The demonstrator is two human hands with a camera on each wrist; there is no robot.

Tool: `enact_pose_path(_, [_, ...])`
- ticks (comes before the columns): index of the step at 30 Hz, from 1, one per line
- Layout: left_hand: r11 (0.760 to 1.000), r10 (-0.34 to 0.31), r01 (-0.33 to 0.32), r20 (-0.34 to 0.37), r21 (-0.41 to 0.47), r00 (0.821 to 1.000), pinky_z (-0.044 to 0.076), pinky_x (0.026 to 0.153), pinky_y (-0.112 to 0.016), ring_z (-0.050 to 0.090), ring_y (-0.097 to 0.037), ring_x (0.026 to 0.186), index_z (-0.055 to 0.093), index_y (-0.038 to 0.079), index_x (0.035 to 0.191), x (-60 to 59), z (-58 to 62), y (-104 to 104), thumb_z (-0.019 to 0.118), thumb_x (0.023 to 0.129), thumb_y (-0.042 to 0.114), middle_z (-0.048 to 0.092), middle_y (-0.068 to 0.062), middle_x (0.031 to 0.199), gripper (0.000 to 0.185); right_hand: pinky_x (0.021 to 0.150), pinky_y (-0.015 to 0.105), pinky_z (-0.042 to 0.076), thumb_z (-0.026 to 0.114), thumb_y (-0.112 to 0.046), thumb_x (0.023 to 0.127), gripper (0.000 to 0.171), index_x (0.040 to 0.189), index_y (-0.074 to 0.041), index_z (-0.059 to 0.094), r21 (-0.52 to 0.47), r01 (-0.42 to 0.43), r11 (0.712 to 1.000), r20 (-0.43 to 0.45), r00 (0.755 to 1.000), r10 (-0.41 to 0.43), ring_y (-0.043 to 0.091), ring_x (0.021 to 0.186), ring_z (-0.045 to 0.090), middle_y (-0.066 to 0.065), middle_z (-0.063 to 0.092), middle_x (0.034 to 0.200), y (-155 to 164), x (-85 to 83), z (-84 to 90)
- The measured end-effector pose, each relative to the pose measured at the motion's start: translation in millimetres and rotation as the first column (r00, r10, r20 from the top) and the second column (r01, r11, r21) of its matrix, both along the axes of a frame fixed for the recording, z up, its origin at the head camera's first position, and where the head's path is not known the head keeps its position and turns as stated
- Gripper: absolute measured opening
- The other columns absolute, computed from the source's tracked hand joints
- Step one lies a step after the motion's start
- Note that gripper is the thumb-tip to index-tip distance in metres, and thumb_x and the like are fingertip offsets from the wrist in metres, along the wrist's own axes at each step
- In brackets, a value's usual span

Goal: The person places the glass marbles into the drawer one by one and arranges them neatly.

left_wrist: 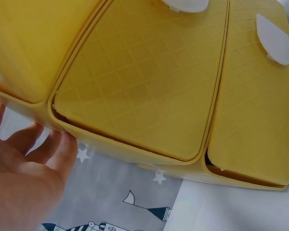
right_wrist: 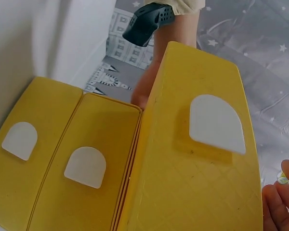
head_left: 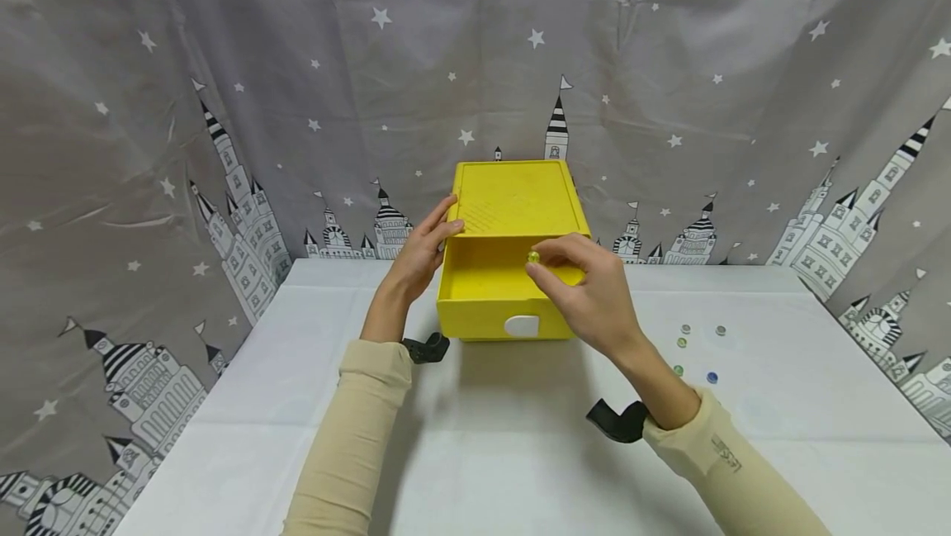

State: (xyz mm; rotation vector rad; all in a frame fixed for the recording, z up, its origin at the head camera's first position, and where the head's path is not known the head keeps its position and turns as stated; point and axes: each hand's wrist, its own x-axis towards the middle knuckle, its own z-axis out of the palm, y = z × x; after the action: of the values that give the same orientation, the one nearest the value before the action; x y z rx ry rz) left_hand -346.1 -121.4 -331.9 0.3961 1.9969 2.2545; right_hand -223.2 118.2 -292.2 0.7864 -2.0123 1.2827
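Observation:
A yellow plastic drawer cabinet (head_left: 516,193) stands at the back of the table with its top drawer (head_left: 475,315) pulled out. My left hand (head_left: 416,259) rests against the cabinet's left side near the upper front corner, fingertips on the wall in the left wrist view. Over the right part of the drawer, my right hand (head_left: 598,296) pinches a small yellow-green glass marble (head_left: 533,257) between thumb and fingers. In the right wrist view the marble (right_wrist: 282,178) looks clear with a coloured swirl. White half-round handles, such as this handle (right_wrist: 216,122), mark the drawer fronts.
Right of the cabinet, several small glass marbles lie on the white table, among them a blue marble (head_left: 712,377) and a green marble (head_left: 678,370). A grey curtain (head_left: 334,65) printed with castles and stars hangs behind. Below the top drawer are two closed drawers (right_wrist: 106,134).

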Motion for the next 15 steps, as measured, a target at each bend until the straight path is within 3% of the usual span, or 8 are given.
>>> enact_pose_path(7, [1.000, 0.009, -0.009, 0.010, 0.007, 1.000, 0.020, 0.117, -0.043, 0.020, -0.017, 0.147, 0.028, 0.027, 0.157, 1.5, 1.4, 0.7, 0.056, 0.100, 0.025, 0.014, 0.003, 0.164, 0.065, 0.073, 0.033, 0.051, 0.076, 0.001, 0.082, 0.013, 0.095, 0.001, 0.073, 0.005, 0.020, 1.000, 0.024, 0.999, -0.020, 0.018, 0.083, 0.060, 0.006, 0.068, 0.087, -0.5, -1.2, 0.4])
enact_pose_path(15, [1.000, 0.010, -0.010, 0.009, 0.007, 1.000, 0.018, 0.118, -0.043, 0.018, -0.017, 0.148, 0.027, 0.026, 0.158, 2.8, 1.5, 1.0, 0.056, 0.100, 0.024, 0.013, 0.003, 0.164, 0.065, 0.081, 0.041, 0.053, 0.076, 0.002, 0.082, 0.022, 0.103, 0.004, 0.072, -0.004, 0.051, 0.999, 0.037, 0.998, -0.050, 0.023, 0.089, 0.063, 0.013, 0.069, 0.096, 0.5, -1.6, -0.1])
